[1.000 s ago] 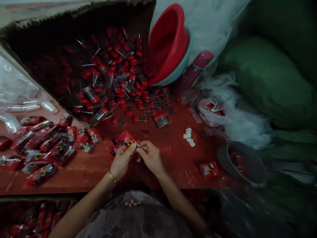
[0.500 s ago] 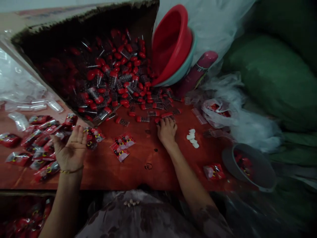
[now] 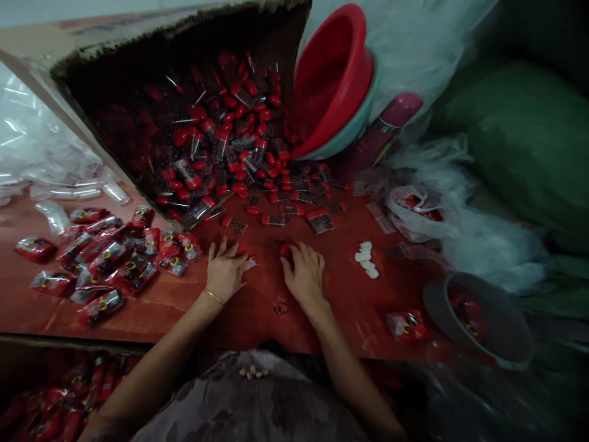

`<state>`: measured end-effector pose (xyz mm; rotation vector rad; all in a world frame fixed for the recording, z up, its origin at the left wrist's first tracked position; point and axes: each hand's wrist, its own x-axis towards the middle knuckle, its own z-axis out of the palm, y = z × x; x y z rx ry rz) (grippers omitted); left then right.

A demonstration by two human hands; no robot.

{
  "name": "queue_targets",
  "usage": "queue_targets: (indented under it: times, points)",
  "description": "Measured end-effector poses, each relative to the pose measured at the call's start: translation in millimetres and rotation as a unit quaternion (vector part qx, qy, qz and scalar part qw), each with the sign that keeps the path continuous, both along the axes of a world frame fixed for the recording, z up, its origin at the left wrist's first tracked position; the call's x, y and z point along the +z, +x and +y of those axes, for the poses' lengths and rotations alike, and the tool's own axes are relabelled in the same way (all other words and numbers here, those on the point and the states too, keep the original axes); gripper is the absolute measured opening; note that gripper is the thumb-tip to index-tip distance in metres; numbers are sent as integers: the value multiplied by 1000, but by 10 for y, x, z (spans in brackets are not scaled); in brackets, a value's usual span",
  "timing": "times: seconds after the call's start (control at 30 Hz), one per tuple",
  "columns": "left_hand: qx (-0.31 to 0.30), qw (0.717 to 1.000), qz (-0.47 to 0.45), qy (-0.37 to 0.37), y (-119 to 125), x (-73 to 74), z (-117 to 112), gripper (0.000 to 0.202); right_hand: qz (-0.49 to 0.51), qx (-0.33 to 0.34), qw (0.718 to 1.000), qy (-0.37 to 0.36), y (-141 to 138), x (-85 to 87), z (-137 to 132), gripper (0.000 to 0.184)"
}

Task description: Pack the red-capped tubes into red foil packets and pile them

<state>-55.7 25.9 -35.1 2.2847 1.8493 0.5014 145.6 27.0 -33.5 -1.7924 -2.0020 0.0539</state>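
Note:
My left hand [image 3: 224,271] lies palm down on the red-brown table [image 3: 257,319], fingers spread over a few red printed packets [image 3: 249,263] whose edge shows by the fingertips. Just to its right, my right hand [image 3: 307,275] rests on the table with fingers curled around a small red-capped piece [image 3: 285,250] at its thumb side. Beyond both hands, loose red-capped pieces in clear sleeves [image 3: 276,218] spill out of a cardboard box [image 3: 151,55] lying on its side.
A heap of red packets [image 3: 110,258] lies at the left, with clear plastic bags [image 3: 41,159] behind. A red basin [image 3: 331,80] leans by the box. Small white pieces [image 3: 365,259], a lone packet [image 3: 405,324], a grey bowl [image 3: 478,319] and green sacks [image 3: 519,141] fill the right.
My left hand came back from the packet heap, turned palm down and settled on the middle packets. My right hand drew back from the spilled pieces with a red-capped one in it.

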Motion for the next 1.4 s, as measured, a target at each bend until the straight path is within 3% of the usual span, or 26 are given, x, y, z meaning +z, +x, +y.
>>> queue_targets:
  times: [0.13,0.23,0.33,0.43,0.53,0.67,0.7,0.73,0.83,1.0,1.03,1.1,1.17,1.23,1.3,1.4]
  points:
    - [40,997,-59,23,57,67,-52,29,197,60,978,-16,-225,78,-105,34]
    - [46,991,-123,27,137,178,-80,29,387,76,914,-91,-382,109,-101,31]
    - [43,977,-207,20,203,287,-112,30,505,71,853,-112,-453,130,-44,24]
    - [92,938,-333,-36,238,348,-140,40,542,72,832,-98,-446,142,-17,26]
    - [126,844,-493,-170,266,372,-138,42,506,43,859,-66,-425,136,-47,35]
    - [177,647,-681,-294,310,396,-108,42,466,61,881,-51,-432,122,-95,35]
    - [195,620,-701,-292,316,402,-102,44,472,64,878,-55,-434,120,-95,32]
    - [212,612,-710,-277,319,406,-95,47,482,62,872,-59,-433,118,-90,30]
    - [227,652,-688,-223,318,407,-63,54,518,49,850,-77,-431,101,-54,29]
    - [190,701,-659,-195,285,350,43,46,556,63,817,-137,-483,21,-4,33]
    - [181,721,-640,-194,259,327,63,43,554,57,818,-144,-484,5,5,33]
    - [171,804,-540,-184,181,278,98,38,534,27,834,-136,-457,-16,32,34]
    - [163,906,-360,-147,90,244,130,34,505,-2,856,-108,-397,-14,69,33]
    - [130,971,-177,-96,24,237,158,30,483,-9,872,-79,-336,5,101,32]
    - [81,993,-72,-39,7,258,171,36,469,1,881,-58,-305,31,112,32]
    - [20,996,-84,35,51,312,135,54,449,-1,893,-33,-317,69,81,36]
